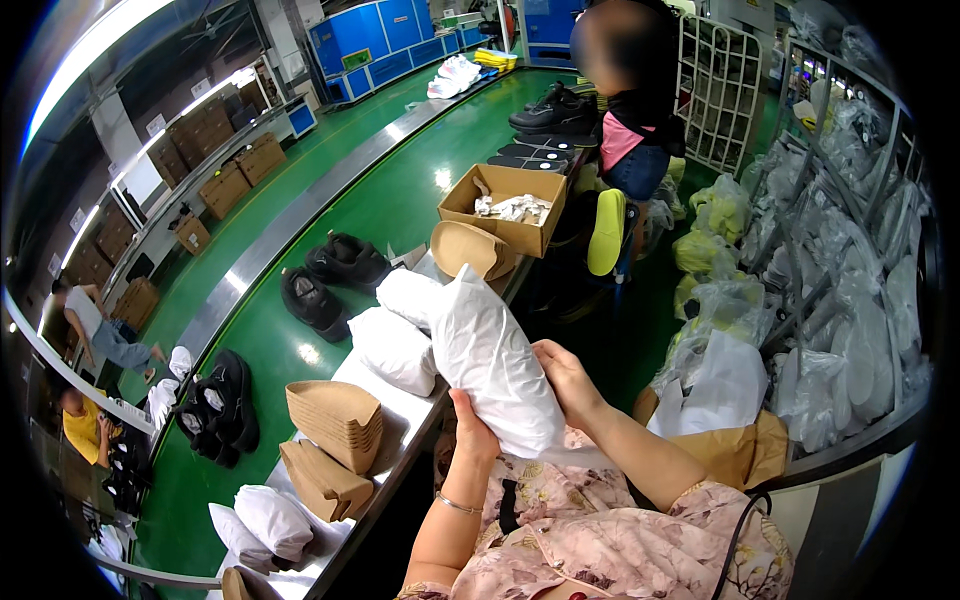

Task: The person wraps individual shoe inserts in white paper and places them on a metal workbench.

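A long bundle wrapped in white paper is held up in front of me, tilted, its upper end pointing away. What lies inside the wrapping is hidden. My left hand grips its lower left side, thumb on the near face and fingers mostly behind. On the other side, my right hand holds the edge of the bundle, its fingertips partly hidden. Just beyond, another white wrapped bundle rests on the metal ledge. Nearer on the ledge are stacked brown moulded cardboard inserts and two more white bundles.
Black shoes stand on the green conveyor belt to my left. An open cardboard box with crumpled paper sits farther along the ledge. A co-worker stands beyond it. At right, a metal rack holds plastic-bagged items.
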{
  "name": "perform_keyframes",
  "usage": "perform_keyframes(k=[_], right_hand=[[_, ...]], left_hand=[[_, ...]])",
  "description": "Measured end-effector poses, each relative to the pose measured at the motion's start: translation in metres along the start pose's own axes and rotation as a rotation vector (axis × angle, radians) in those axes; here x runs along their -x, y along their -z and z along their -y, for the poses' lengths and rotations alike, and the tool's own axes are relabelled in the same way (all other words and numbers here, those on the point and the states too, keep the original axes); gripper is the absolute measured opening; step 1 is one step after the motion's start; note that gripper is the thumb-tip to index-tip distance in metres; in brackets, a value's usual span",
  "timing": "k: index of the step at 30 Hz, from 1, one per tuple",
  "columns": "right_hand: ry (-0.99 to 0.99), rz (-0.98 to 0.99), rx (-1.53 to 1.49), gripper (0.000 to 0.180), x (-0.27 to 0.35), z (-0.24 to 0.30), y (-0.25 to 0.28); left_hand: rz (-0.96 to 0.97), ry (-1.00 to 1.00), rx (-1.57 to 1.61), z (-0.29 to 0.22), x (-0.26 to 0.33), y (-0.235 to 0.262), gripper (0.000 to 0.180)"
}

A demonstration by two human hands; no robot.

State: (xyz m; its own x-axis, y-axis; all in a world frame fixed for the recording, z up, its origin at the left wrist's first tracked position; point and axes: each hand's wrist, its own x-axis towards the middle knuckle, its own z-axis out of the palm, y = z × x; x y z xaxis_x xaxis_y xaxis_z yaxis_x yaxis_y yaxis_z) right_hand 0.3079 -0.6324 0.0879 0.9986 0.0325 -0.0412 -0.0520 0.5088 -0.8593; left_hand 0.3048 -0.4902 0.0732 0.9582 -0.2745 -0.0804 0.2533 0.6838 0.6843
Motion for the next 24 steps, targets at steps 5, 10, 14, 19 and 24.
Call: perform_keyframes(k=[5,10,14,19,24], right_hand=[[0.247,0.032,0.488,0.032,-0.008,0.004,0.011],[0.030,0.177,0.371,0.041,-0.007,0.017,0.022],[-0.211,0.367,0.195,0.088,0.010,0.049,0.041],[-0.061,0.311,0.514,0.086,0.037,0.032,0.022],[0.264,0.107,0.985,0.050,0.040,0.039,0.016]], left_hand=[[0.151,0.142,0.049,0.002,0.010,0.007,0.099],[0.236,0.095,-0.075,-0.001,0.007,0.005,0.071],[0.062,-0.021,-0.059,-0.017,-0.001,-0.005,0.065],[0.013,-0.053,-0.053,-0.014,-0.016,-0.011,0.059],[-0.030,-0.056,-0.028,-0.028,-0.014,-0.023,0.060]])
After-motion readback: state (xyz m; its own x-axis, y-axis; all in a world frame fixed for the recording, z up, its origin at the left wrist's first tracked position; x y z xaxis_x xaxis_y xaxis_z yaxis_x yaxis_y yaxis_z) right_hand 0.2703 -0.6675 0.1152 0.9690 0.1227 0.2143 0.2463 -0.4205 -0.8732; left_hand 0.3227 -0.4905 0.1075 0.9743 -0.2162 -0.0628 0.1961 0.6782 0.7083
